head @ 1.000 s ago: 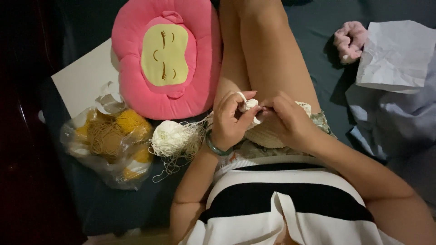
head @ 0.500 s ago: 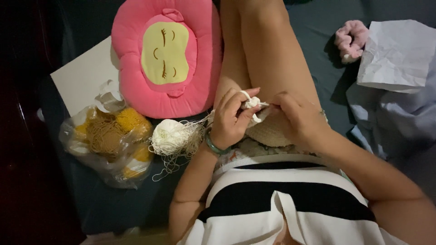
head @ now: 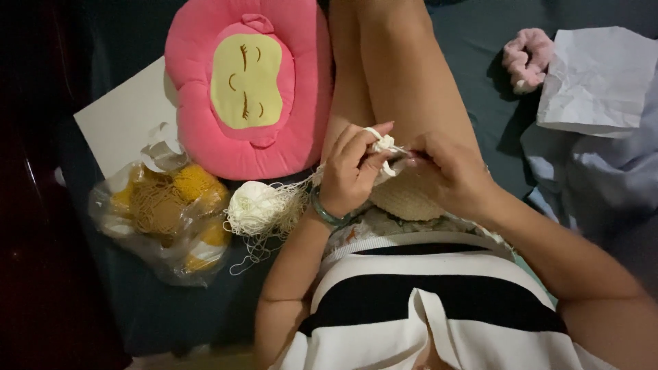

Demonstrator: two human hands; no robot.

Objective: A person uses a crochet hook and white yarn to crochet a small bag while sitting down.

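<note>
Cream yarn forms the crocheted piece (head: 404,195), which looks soft, light and floppy, best pinched at its working edge. It lies on the lap, just right of the pink cushion (head: 250,82). The left hand (head: 349,171) pinches a loop; the right hand (head: 449,171) is closed at that edge, its grip hidden. Yarn ball (head: 255,205) sits below the cushion.
</note>
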